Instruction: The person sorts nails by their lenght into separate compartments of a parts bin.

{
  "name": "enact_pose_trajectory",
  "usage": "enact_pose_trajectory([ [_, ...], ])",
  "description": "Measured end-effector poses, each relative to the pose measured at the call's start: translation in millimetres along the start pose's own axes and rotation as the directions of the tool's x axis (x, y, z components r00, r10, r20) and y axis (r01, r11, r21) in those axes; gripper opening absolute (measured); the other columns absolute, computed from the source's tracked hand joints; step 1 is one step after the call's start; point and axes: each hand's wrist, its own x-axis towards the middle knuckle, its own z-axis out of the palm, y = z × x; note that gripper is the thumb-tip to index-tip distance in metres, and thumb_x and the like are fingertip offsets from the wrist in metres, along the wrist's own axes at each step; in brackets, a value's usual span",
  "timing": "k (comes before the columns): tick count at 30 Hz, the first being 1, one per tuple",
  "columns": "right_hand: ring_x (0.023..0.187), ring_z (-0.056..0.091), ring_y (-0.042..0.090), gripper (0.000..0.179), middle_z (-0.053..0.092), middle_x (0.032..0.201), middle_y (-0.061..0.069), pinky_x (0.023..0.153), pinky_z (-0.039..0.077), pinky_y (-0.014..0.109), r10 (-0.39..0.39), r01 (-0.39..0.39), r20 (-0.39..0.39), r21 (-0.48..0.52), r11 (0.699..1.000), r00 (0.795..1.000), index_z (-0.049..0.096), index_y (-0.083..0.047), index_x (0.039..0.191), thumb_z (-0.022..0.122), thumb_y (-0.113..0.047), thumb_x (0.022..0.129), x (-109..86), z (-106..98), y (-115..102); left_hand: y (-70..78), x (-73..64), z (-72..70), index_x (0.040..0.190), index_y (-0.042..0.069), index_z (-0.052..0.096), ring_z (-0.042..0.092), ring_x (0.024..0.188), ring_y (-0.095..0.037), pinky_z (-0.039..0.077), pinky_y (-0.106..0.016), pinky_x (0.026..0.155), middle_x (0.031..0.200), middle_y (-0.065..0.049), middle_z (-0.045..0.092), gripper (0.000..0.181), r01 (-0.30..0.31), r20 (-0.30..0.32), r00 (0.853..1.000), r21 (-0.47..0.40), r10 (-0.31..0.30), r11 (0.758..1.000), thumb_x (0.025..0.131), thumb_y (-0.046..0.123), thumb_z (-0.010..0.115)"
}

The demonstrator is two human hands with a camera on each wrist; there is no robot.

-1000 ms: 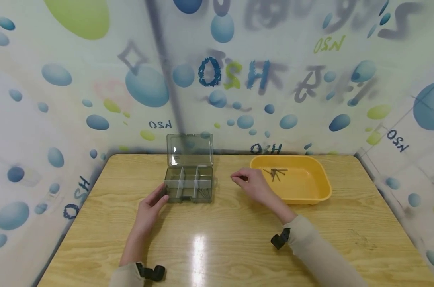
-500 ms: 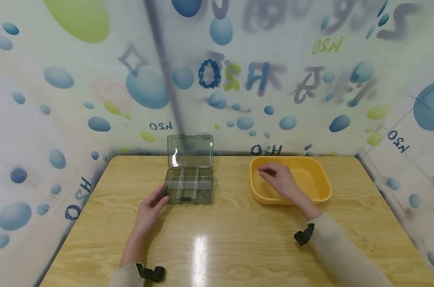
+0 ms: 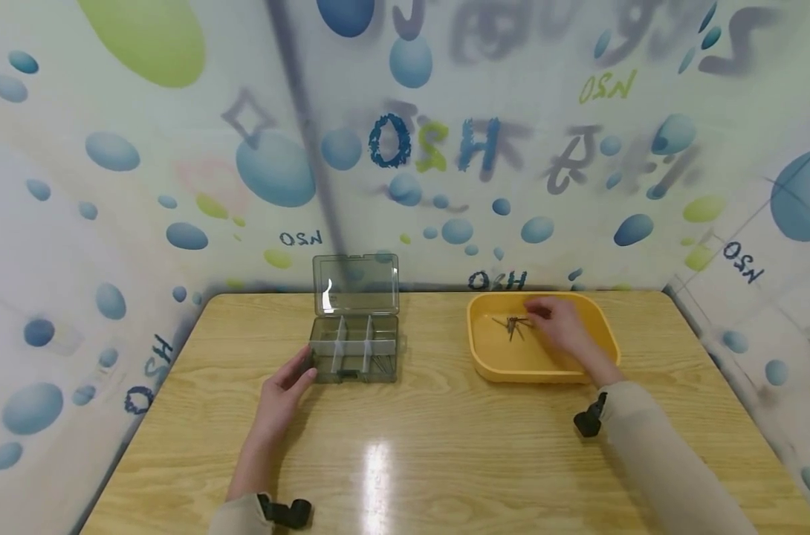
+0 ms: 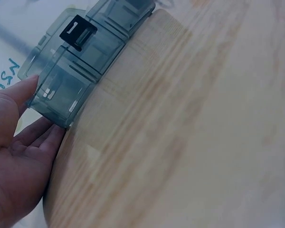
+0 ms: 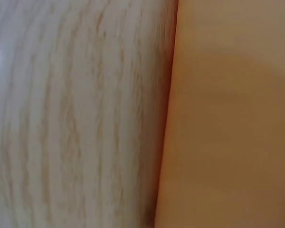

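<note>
The sleeves (image 3: 666, 453) are plain pale beige, each ending at a black strap (image 3: 264, 507) with a stubby black camera (image 3: 301, 513).

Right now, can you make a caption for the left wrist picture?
Left fingers touch a see-through box on a wooden table.

Spotted backdrop (image 3: 445, 197), perhaps cloth, behind table (image 3: 458, 446)

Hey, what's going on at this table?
A person is working with small, nail-like metal pieces. The left hand touches the left side of a clear grey divided box, its lid standing open. The right hand is over a yellow tray, its fingertips beside a loose cluster of pieces; whether it pinches one can't be seen. A few more pieces lie in the box's near right compartment.
</note>
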Motion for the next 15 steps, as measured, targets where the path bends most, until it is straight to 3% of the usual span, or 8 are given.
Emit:
enact_pose_trajectory([
  [15, 0.105, 0.065, 0.043, 0.021, 0.071, 0.110, 0.025, 0.092, 0.053, 0.056, -0.005, 0.013, 0.073, -0.117, 0.993, 0.997, 0.072, 0.010, 0.114, 0.064, 0.006, 0.095, 3.6, -6, 13, -1.5, 0.4, 1.2, 0.154, 0.006, 0.046, 0.037, 0.146, -0.030, 0.038, -0.005, 0.095, 0.158, -0.016, 0.042, 0.053, -0.025, -0.012, 1.000, -0.006, 0.025, 1.000, 0.105, 0.019, 0.062],
])
